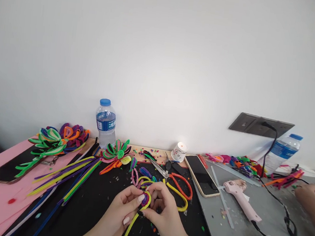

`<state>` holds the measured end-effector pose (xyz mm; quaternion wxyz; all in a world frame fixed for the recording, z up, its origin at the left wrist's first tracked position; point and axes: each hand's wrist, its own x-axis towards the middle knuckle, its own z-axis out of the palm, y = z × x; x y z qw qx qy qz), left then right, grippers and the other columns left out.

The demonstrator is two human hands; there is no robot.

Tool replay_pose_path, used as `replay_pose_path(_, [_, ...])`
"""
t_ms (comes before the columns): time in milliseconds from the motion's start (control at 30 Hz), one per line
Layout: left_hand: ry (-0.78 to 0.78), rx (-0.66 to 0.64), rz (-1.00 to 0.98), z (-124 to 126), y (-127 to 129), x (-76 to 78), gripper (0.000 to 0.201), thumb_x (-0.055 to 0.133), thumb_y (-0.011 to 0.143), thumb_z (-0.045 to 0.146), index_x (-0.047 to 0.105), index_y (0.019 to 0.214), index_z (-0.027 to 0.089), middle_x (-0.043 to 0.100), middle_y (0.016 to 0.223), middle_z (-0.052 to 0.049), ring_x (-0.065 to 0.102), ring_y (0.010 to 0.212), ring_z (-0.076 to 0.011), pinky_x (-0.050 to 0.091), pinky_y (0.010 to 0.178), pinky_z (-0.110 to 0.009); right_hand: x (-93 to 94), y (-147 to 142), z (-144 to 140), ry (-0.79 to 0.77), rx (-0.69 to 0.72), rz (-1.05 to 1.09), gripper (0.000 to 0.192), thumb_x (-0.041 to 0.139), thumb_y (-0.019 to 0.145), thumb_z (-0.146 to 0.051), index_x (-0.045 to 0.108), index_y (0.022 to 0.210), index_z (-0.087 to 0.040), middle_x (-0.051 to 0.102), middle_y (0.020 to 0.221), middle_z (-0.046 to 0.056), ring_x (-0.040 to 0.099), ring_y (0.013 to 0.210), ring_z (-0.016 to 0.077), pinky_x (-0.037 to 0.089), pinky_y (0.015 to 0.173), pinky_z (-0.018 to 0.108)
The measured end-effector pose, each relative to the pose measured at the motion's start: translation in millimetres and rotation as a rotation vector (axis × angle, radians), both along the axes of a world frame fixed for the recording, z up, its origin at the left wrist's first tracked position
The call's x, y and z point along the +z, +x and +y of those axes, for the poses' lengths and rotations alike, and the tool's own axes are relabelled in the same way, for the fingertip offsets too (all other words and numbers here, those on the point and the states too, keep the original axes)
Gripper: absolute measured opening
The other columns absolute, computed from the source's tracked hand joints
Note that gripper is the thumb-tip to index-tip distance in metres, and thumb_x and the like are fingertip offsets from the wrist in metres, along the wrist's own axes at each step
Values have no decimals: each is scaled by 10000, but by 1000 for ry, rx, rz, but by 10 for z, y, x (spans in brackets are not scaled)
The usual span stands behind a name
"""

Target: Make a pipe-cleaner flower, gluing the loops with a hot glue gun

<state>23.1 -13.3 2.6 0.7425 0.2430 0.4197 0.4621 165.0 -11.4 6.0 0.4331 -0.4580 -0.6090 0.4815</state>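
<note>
Between both hands is a small looped pipe-cleaner piece (146, 200) in yellow, red and purple, with a yellow stem hanging down from it. My left hand (126, 207) pinches its left side between thumb and fingers. On the other side, my right hand (162, 207) grips the edge, thumb near a dark spot at the base. Just beyond the fingers lie pink and purple pipe-cleaner loops (134, 175). Scissors (177, 181) with red and yellow handles rest right behind my right hand. My fingers hide part of the held piece.
Left are loose pipe cleaners (62, 177), finished pipe-cleaner flowers (48, 139) and a water bottle (105, 125). A phone (203, 176), paper cup (179, 152) and pink glue gun (241, 201) with a trailing cord lie right. Another person's hand (313, 202) is at far right.
</note>
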Motion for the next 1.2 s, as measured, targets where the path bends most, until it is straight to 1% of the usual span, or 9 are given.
replay_pose_path(100, [5,-13,-14,3,1,-7,294,778,579,366,597,698,167,349,387,124,133,334,11,132,365,-143,-8,1,3,-5,-2,-1,324,654,624,-44,531,867,-219,481,707,-49,457,619,114,371,530,217])
replay_pose_path(233, [12,-5,-20,10,0,-4,316,782,567,379,594,701,163,377,407,119,131,329,14,119,364,-150,-4,3,5,-17,-1,-7,327,660,624,-49,533,876,-214,500,715,-42,470,634,123,379,542,224])
replay_pose_path(467, [45,23,40,0,11,13,318,781,556,388,591,673,163,373,400,116,125,328,11,102,359,-153,-11,-5,0,-15,-3,-7,304,655,634,-62,527,865,-213,501,703,-42,469,624,123,374,535,228])
replay_pose_path(600, [78,14,61,1,16,18,317,776,559,398,597,663,158,371,399,113,130,330,9,98,366,-158,-5,-9,9,-20,-4,3,295,650,629,-61,522,847,-212,498,696,-43,471,620,125,375,535,231])
replay_pose_path(767, [70,8,69,0,13,26,305,770,574,391,599,668,156,372,411,112,134,333,13,81,366,-157,0,-12,-2,-14,-14,5,284,646,633,-60,519,840,-208,500,702,-41,470,621,125,373,534,231])
replay_pose_path(867, [63,7,58,-7,8,29,299,774,577,375,601,676,152,393,428,110,147,334,23,95,377,-150,-5,-15,-9,-13,-15,3,290,646,632,-55,518,843,-207,501,701,-42,470,619,124,371,531,230])
replay_pose_path(1067, [56,10,33,-3,3,1,283,771,594,344,587,675,145,479,483,91,168,331,34,89,386,-154,-11,-16,10,-9,-16,-7,274,635,640,-58,515,838,-205,495,698,-41,465,621,126,368,533,233])
replay_pose_path(1200, [69,4,39,9,-3,-13,280,767,602,340,586,679,140,489,496,89,173,330,37,87,388,-155,-23,-14,15,-10,-22,-12,269,639,644,-69,511,840,-202,482,681,-47,446,601,119,354,526,232])
